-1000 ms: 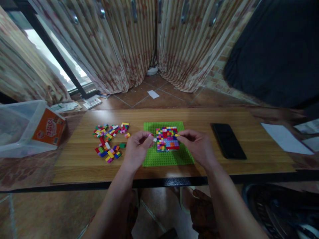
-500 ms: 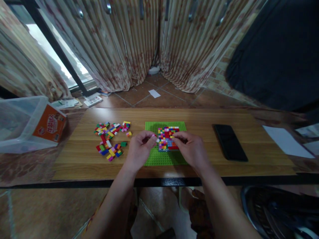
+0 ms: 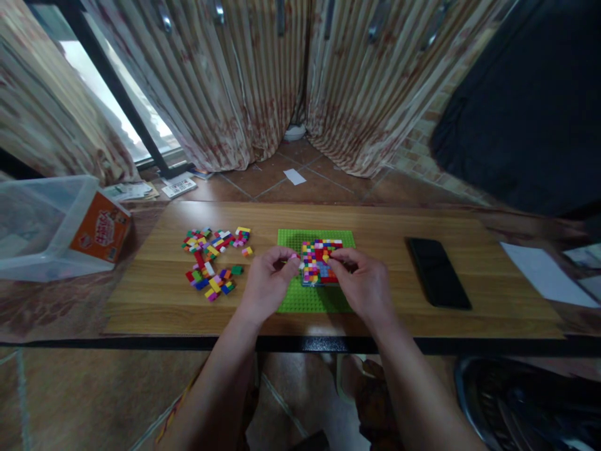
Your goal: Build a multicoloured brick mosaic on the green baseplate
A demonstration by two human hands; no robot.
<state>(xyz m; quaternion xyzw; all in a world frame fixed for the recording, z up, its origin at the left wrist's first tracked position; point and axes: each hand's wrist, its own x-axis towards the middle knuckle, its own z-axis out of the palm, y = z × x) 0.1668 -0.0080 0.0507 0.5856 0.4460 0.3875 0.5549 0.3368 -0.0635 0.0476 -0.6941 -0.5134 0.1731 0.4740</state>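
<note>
A green studded baseplate [image 3: 293, 299] lies on the wooden table, bearing a block of many-coloured toy bricks [image 3: 310, 250]. My left hand [image 3: 268, 279] is closed at the block's left side, with a small pink brick [image 3: 294, 256] pinched between thumb and forefinger. A white piece shows just beside those fingertips. Over the right part of the block, my right hand [image 3: 364, 279] pinches a small yellow brick [image 3: 326, 258] close to its top. Whether that brick touches the studs I cannot tell. The fingers partly cover the block's right side.
Loose coloured bricks [image 3: 213, 285] lie in a scattered pile on the table's left. A black phone [image 3: 437, 273] rests to the right, with white paper [image 3: 547, 272] beyond it. A clear plastic bin [image 3: 56, 232] stands at the far left. The table's dark front edge [image 3: 319, 344] runs below my forearms.
The whole view has shifted slightly, so the table and things appear a little further right. Both hands keep their pinch at nearly the same places around the block.
</note>
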